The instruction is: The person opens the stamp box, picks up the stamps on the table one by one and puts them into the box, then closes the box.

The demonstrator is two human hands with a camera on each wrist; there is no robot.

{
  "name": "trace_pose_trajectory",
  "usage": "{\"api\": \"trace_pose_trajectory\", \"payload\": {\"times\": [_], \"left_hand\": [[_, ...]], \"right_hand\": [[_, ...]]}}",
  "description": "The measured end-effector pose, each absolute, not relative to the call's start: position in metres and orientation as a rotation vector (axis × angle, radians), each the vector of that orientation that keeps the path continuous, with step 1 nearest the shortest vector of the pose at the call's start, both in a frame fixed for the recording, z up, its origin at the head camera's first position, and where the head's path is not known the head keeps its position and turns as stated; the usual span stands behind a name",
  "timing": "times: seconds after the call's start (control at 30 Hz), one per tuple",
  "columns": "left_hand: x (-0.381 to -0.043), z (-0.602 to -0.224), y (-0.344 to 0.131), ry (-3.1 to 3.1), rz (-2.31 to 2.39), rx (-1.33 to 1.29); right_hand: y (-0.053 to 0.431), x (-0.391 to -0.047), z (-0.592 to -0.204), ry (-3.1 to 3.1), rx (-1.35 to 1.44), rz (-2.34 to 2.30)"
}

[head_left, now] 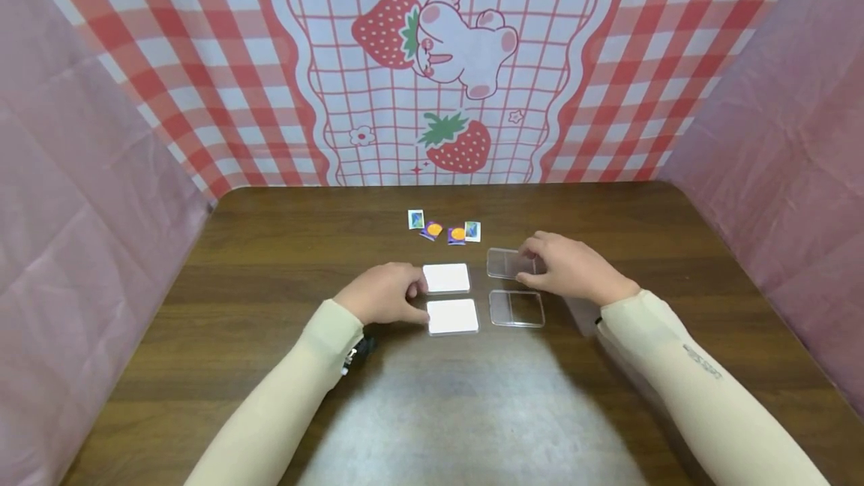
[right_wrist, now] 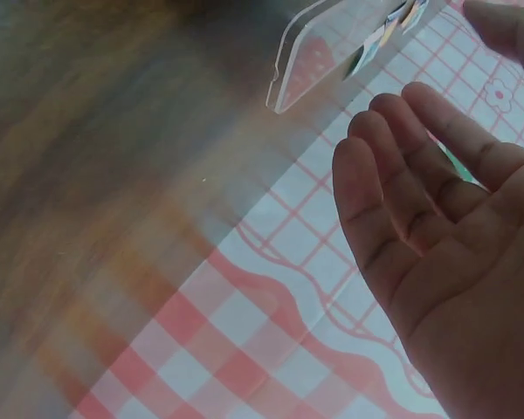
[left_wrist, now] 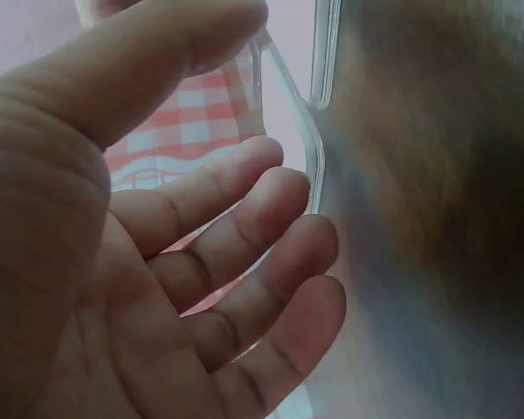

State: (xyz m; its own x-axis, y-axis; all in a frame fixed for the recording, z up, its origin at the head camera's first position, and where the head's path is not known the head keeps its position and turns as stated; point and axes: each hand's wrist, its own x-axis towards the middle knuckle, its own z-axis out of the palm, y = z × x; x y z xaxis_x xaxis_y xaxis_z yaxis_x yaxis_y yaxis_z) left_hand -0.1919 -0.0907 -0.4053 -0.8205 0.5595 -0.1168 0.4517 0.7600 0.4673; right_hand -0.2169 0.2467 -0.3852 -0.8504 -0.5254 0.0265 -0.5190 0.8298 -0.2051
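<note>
Two small flat cases with white rectangular inserts, a far one (head_left: 445, 278) and a near one (head_left: 452, 316), lie one behind the other at mid-table. My left hand (head_left: 388, 294) is at their left edges, thumb by the near case and fingertips by the far one. The left wrist view shows those fingers (left_wrist: 284, 262) loosely extended beside the clear rims. To the right lie two see-through plastic rectangles, a far one (head_left: 502, 263) and a near one (head_left: 516, 309). My right hand (head_left: 574, 267) hovers over the far one's right side, thumb and fingers apart, partly covering it.
Behind the cases lie several small pictures: a blue-green one (head_left: 415, 220), a purple and orange one (head_left: 431, 230), another purple and orange one (head_left: 457, 235) and another blue-green one (head_left: 472, 232). A strawberry-print cloth (head_left: 459, 133) hangs at the wooden table's (head_left: 270, 246) back edge.
</note>
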Motion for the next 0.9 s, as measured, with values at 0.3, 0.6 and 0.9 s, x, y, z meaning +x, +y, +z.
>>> {"api": "trace_pose_trajectory", "payload": {"times": [0.3,0.6,0.9], "left_hand": [[-0.183,-0.409,-0.08,2.73,0.487,0.818],[-0.182,-0.414,-0.078,2.777,0.427,0.862],[-0.184,-0.414,-0.083,2.79,0.441,0.839]], "right_hand": [[0.245,-0.23,-0.386,2.949,-0.793,-0.37],[0.243,-0.237,-0.39,2.935,-0.791,-0.366],[0.24,-0.242,-0.392,2.93,-0.787,-0.355]]}}
